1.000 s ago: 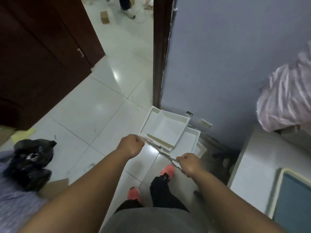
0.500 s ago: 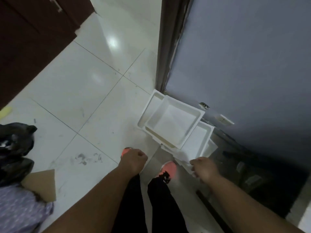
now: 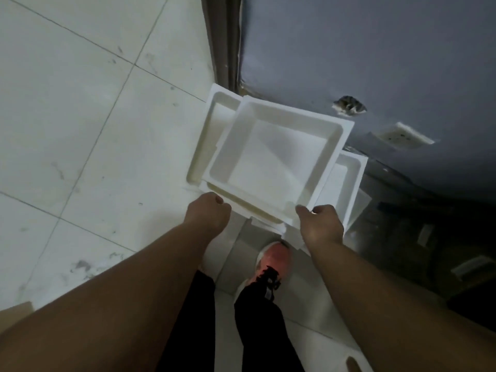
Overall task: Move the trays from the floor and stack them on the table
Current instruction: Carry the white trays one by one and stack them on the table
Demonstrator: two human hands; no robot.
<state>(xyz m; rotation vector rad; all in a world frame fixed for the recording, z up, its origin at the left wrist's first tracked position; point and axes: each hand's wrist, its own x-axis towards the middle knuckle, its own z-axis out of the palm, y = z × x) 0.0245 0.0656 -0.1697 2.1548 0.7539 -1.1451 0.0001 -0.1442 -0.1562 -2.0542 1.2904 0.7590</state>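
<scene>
Several white shallow trays lie stacked askew on the tiled floor against the wall. The top tray [image 3: 268, 162] sits crooked over a lower tray [image 3: 214, 135] that sticks out to the left and another lower tray [image 3: 346, 181] that sticks out to the right. My left hand [image 3: 208, 213] is curled round the top tray's near left edge, its fingertips hidden beneath. My right hand [image 3: 320, 224] pinches that tray's near right corner, thumb on the rim. No table is in view.
A grey-blue wall [image 3: 375, 49] rises right behind the trays, with a hole [image 3: 349, 106] and a loose socket plate [image 3: 402, 135]. A dark door frame [image 3: 225, 36] stands at the back. My orange shoe [image 3: 276, 259] is just below the stack. Dark clutter lies at right.
I have bent lower and closer to the trays. Both hands have moved forward from mid-air to the near edge of the top tray.
</scene>
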